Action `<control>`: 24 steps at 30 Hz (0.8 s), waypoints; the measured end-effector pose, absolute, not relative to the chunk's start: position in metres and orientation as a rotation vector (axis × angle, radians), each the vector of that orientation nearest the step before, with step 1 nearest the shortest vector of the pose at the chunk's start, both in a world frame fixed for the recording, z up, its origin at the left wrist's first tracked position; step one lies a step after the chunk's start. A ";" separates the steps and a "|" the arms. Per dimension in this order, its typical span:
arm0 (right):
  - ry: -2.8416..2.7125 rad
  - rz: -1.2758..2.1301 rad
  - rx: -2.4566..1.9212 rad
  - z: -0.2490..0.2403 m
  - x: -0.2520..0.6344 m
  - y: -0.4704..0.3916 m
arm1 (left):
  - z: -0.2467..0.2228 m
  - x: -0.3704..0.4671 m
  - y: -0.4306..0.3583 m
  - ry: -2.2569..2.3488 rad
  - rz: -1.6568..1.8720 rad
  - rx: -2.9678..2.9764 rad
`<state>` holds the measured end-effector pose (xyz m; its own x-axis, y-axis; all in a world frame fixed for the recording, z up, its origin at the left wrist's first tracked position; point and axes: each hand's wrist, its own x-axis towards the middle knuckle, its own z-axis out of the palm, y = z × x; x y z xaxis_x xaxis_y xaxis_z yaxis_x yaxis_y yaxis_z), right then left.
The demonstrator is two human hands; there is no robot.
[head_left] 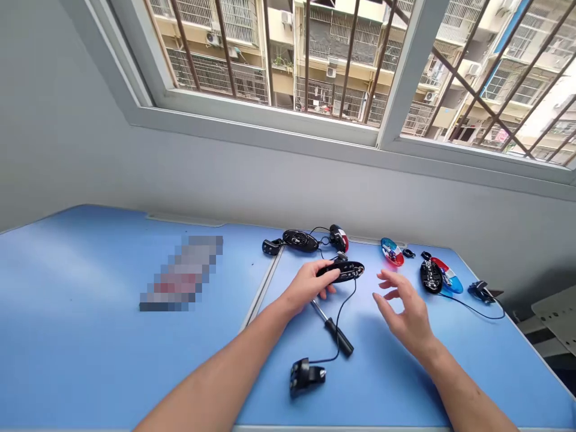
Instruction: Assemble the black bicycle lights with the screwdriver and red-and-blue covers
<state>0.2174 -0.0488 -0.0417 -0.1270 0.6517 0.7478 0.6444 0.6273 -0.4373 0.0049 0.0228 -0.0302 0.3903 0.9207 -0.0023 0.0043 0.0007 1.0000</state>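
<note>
My left hand grips a black oval casing with its inner parts showing, held above the blue table. A thin black cable runs from the casing down to a black clamp-like part with buttons near the front. Under the cable lies a screwdriver with a black handle, its shaft pointing toward my left hand. To the right of the casing, my right hand hovers with fingers apart, holding nothing.
Behind my left hand lie a black oval device and a red-and-black one. Farther right are a blue-and-red shell, an opened black casing and a cabled black part. A barred window rises behind the table.
</note>
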 end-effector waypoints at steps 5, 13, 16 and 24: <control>-1.967 0.052 -0.852 -0.026 0.195 -0.075 | -0.036 0.006 0.026 0.875 0.965 1.312; -2.444 0.053 -0.769 -0.033 0.142 -0.108 | -0.035 0.008 0.022 0.806 0.987 1.310; -2.498 -0.059 -0.842 -0.041 0.135 -0.107 | -0.033 0.009 0.020 0.794 0.986 1.311; -2.279 0.059 -0.697 -0.037 0.148 -0.105 | -0.035 0.012 0.019 0.799 0.948 1.311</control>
